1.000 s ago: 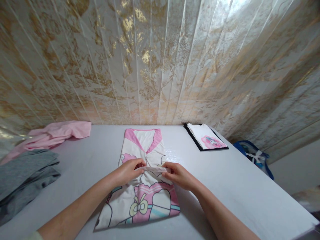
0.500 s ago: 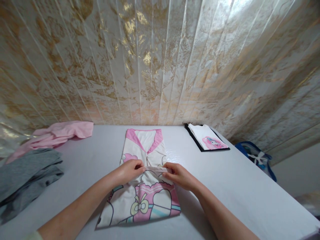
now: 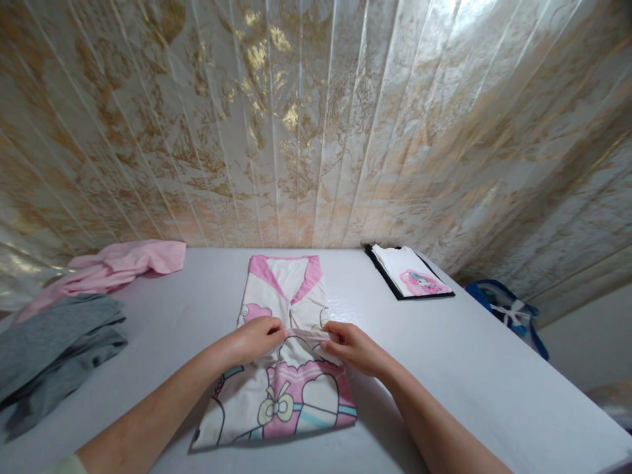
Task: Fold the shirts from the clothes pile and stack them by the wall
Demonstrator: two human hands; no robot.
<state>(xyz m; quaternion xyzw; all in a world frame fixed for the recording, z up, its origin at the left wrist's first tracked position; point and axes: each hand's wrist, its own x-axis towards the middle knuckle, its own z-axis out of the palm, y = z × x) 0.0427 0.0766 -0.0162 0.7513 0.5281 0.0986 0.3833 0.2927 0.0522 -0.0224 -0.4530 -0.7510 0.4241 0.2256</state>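
A white and pink cartoon-print garment lies flat on the white table, its pink V-collar pointing at the wall. Across its middle runs a raised fold of cloth. My left hand pinches the left end of that fold with closed fingers. My right hand pinches the right end the same way. Both forearms reach in from the bottom edge, and the hands sit about a hand's width apart over the garment.
A crumpled pink cloth and a grey garment pile lie at the left. A folded white printed shirt on a black board sits at the back right. A blue bag stands beyond the table's right edge. A gold-patterned wall rises behind.
Hardly anything has moved. Both hands keep pinching the same fold across the garment; only the view has shifted slightly.
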